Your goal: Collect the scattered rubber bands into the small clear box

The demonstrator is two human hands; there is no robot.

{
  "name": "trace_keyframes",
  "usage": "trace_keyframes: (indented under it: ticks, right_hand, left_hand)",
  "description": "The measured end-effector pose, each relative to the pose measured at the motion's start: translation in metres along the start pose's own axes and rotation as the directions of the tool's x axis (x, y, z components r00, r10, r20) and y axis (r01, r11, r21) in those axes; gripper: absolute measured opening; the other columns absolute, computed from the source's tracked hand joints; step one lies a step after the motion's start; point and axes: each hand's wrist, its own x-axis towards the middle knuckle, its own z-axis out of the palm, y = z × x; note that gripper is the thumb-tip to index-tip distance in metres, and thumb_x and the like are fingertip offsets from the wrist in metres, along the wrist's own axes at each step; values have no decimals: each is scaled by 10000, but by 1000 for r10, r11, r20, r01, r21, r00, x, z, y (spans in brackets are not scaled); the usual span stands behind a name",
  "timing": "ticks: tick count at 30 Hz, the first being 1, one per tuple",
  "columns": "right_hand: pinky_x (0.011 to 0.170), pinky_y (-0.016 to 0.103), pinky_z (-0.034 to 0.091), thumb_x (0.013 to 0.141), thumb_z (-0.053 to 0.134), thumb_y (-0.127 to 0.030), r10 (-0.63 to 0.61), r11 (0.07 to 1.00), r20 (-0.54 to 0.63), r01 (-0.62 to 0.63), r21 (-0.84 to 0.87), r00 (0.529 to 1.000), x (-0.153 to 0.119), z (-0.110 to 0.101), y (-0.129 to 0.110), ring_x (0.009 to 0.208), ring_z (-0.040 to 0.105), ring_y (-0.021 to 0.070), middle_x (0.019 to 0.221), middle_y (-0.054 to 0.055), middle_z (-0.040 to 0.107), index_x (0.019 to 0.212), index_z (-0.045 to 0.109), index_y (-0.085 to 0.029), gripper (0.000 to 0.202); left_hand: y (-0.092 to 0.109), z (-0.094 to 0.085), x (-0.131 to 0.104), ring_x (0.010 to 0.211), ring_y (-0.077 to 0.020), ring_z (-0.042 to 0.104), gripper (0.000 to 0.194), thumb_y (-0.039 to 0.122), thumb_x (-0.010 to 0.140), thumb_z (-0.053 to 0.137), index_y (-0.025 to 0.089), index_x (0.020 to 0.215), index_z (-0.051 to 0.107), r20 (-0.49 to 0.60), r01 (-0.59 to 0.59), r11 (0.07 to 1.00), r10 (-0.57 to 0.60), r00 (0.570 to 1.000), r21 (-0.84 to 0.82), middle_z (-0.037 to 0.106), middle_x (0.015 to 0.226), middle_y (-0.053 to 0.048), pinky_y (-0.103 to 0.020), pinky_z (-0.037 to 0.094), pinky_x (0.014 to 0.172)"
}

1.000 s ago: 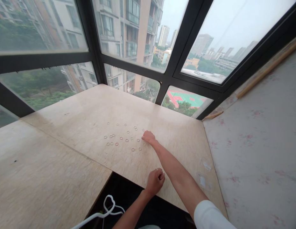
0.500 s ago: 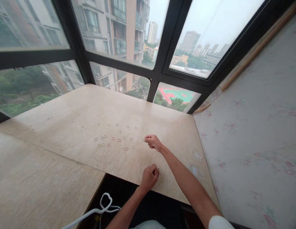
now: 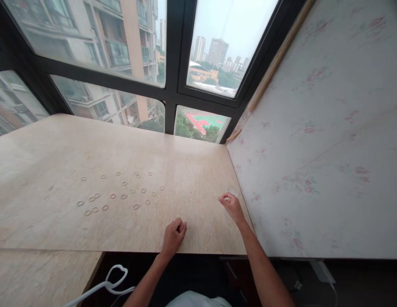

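My left hand (image 3: 174, 233) is a loose fist resting on the stone counter (image 3: 198, 166) near its front edge; whatever it may hold is hidden by the curled fingers. To the right, my right hand (image 3: 231, 205) is over the counter near the wall, its fingers bent with a small gap between them and nothing visible in it. A clear plastic item (image 3: 233, 193) shows just behind it, partly covered. Several thin rings are spread over the counter's left half, among them a red one (image 3: 105, 208), a dark one (image 3: 80, 204) and the rightmost one (image 3: 162, 188).
A dark-framed window (image 3: 173, 89) borders the counter's back. The flowered wall (image 3: 301, 170) rises along its right side. Below the front edge, a white cable (image 3: 104, 285) loops at the left, and a white device (image 3: 322, 272) lies in the dark space at the right.
The view has turned to the right. My right hand has left the rightmost ring on the counter and moved right, beside the clear plastic item. My left hand stays curled near the front edge.
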Motion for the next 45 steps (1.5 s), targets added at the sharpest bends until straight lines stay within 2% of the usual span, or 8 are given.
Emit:
trace_keyframes:
  ticks: [5,10,18,22,27,30,36,45]
  right_hand:
    - [451,228,203,772,496,-428,3,982,-194,-39,-183,981,-4,-31,34,410,309,96,434,-82,348,715,514,-202,234]
    - [493,241,192,687,559,-261,-29,943,-120,-13,-334,992,0,-28,45,454,386,111,432,-49,432,626,597,-205,91]
    - [462,236,236,785,460,-329,-83,941,-105,43,-335,991,-13,-31,37,426,384,112,478,-39,477,831,667,-185,255]
    - [433,233,227,831,439,-374,-110,976,-48,99,-194,993,-43,-6,30,397,356,110,446,-54,428,880,667,-169,311]
    - [506,227,333,859,362,-301,-168,970,128,187,-154,977,-83,43,33,511,516,136,587,-3,595,888,666,-189,325]
    - [527,232,337,845,356,-292,-206,946,110,227,-231,972,-93,58,40,524,533,145,569,-1,583,723,615,-195,302]
    - [492,218,341,824,374,-333,-176,982,18,177,-71,984,-89,56,55,502,462,132,553,-20,499,666,530,-193,263]
    - [474,222,361,755,436,-359,-164,986,80,163,24,983,-90,51,62,485,425,131,546,-21,465,617,534,-198,234]
  left_hand:
    - [0,0,0,481,-99,330,347,314,849,438,202,581,248,-4,-5,1000,5,1000,13,328,514,49,-228,256,501]
    - [3,-2,1,483,-100,337,346,317,850,433,202,578,252,-10,-6,1000,6,1000,25,330,516,47,-229,265,505]
    - [3,-1,0,472,-100,336,345,319,835,440,201,565,260,-28,20,999,-19,999,38,333,502,47,-236,259,502]
    - [2,0,1,477,-100,336,348,324,835,440,202,567,255,-4,46,999,-46,999,28,334,506,47,-240,259,505]
    - [6,-12,5,510,-99,381,302,314,807,491,199,592,312,83,124,989,-117,990,-77,389,540,46,-224,300,516]
    - [3,-31,11,538,-101,434,218,319,795,519,195,664,396,66,198,968,-190,980,-157,448,593,44,-214,335,520]
    - [-34,-103,32,570,-144,531,290,376,799,502,161,985,562,-204,352,930,-367,908,-107,517,603,34,-249,403,572]
    - [-93,-225,49,791,-189,618,310,312,805,460,158,892,714,-479,518,833,-381,791,194,704,881,-46,-258,436,742]
